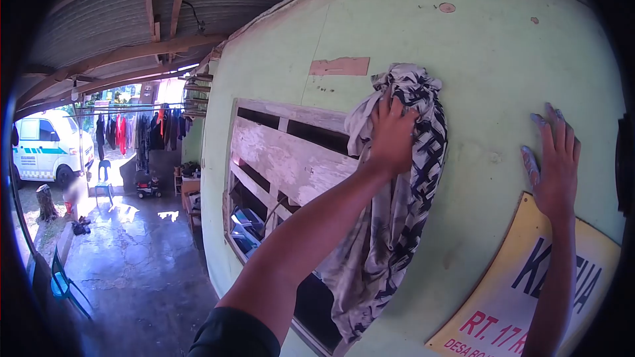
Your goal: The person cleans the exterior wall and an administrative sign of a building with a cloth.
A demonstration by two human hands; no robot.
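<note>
My left hand [393,133] is closed on a bunched part of a grey-white cloth [370,258] with a black woven pattern, pressing it against the pale green wall [489,59]. From there the cloth hangs down in long folds, overlapping the right part of a wooden window frame [291,142]. My right hand [555,158] lies on the wall further right, fingers stretched out and apart, with pale smudges on several fingertips. Just below it, a yellow sign [489,277] with black and red letters is fixed to the wall; my right forearm hides part of it.
Clothes [155,132] hang on a line at the far left, near a parked white van [53,145]. A green chair [63,284] and a blue chair [104,178] stand on the shiny floor [132,264]. A person is near the tree stump [46,203]. Nails stick out high on the wall.
</note>
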